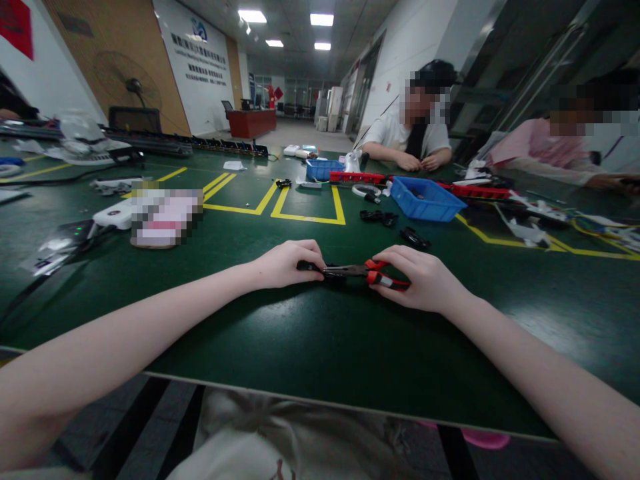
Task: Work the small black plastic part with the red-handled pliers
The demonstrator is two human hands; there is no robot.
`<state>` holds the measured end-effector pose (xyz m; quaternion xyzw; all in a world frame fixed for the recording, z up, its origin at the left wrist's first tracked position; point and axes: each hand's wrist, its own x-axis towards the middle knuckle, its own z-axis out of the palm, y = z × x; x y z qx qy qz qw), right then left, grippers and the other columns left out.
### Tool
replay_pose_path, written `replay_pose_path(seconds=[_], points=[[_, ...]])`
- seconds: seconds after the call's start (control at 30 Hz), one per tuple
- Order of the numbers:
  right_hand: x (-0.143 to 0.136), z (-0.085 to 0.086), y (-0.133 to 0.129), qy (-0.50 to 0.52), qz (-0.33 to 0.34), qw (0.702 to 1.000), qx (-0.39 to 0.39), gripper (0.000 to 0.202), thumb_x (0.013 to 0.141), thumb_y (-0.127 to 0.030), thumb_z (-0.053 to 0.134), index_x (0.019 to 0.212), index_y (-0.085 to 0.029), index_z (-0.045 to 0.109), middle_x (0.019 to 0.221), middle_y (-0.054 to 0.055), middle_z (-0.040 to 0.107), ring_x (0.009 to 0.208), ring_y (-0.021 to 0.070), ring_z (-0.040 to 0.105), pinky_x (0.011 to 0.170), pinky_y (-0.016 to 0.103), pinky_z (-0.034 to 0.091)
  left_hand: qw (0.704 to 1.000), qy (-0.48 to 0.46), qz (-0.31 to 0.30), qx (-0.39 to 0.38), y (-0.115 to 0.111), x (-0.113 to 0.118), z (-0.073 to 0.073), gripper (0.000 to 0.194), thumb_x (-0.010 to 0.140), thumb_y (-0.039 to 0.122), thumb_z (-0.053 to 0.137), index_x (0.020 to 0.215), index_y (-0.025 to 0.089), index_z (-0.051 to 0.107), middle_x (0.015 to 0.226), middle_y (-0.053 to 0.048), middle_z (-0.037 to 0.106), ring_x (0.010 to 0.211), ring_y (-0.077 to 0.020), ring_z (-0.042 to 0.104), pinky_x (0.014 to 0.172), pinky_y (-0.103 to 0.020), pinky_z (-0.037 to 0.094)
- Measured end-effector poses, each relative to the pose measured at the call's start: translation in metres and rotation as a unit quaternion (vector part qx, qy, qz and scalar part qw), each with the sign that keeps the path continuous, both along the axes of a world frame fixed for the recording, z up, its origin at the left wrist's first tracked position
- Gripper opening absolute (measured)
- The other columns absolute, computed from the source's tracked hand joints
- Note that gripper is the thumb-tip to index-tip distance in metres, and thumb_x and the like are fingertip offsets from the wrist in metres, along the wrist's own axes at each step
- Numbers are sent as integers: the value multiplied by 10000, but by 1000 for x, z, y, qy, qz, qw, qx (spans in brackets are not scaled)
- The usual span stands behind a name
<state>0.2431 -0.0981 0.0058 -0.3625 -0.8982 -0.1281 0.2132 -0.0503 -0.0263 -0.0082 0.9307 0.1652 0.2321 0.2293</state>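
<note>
My right hand (423, 277) is wrapped round the red and black handles of a pair of pliers (387, 275), whose narrow jaws point left. Between the fingertips of my left hand (293, 264) is a small black part (309, 267). The tips of the pliers reach this part beside my left fingers; whether the jaws grip it is too small to tell. More black material shows just under the jaws. Both hands are low over the green table (280, 347), near its front edge.
Black cable bundles (415, 238) lie beyond my right hand, with a blue bin (425, 199) and a smaller blue bin (324, 169) behind. A phone (167, 219) and a white device (117, 212) are at left. Two people sit across the table at right.
</note>
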Motion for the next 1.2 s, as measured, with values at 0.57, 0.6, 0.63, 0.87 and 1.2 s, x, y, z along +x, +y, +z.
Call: replay_pose_path(seconds=[0.57,0.6,0.63,0.87,1.2], points=[[-1,1,0,-4,3,1000,3,315,813,-343,627,1074,-173,574,1017,110,664,875,219,648,754,350,553,1000,14,18,9,-6,2,5,136,889,278,604,925,176,687,967,-35,590,865,-154,596,781,-280,470],[0,1,0,-3,2,1000,2,316,812,-343,629,1073,-173,574,1017,110,664,874,218,648,753,348,553,1000,16,18,11,-7,2,5,139,891,282,602,926,177,686,968,-36,589,867,-156,596,779,-281,469],[0,1,0,-3,2,1000,0,318,811,-343,630,1073,-174,573,1018,109,663,873,217,647,750,346,552,1000,17,19,12,-7,1,6,142,891,286,601,927,178,685,970,-36,587,868,-158,596,776,-282,469],[0,1,-1,-4,0,1000,-2,325,811,-351,626,1080,-176,575,1020,107,662,873,216,647,751,347,551,1000,9,15,1,-6,2,5,120,883,272,615,918,173,673,958,-32,581,861,-154,590,763,-279,466],[0,3,-2,-9,-5,1000,-4,323,805,-350,626,1074,-176,581,1015,108,664,865,219,648,744,348,550,1000,12,12,23,-7,1,6,109,897,245,581,932,176,659,964,-31,585,863,-150,595,786,-276,466]])
